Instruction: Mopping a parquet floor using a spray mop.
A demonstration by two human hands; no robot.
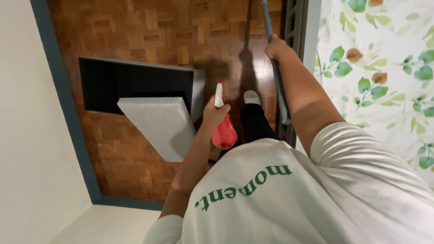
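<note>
My left hand [214, 113] is closed around the neck of a red spray bottle [224, 133] with a white and red nozzle, held out in front of my waist. My right hand [276, 47] grips a long grey pole [276, 77] that runs from the top edge down past my forearm, close to a dark metal frame [294, 27]. Between the hands I see my black trouser leg and a pale slipper [252, 96] on the parquet floor [158, 27]. My white T-shirt with green lettering fills the lower right.
A dark box with grey foam panels [153, 119] lies on the floor to the left of my leg. A white wall with blue-grey skirting [63, 99] runs along the left. A leaf-patterned white fabric [384, 68] covers the right side beyond the metal frame.
</note>
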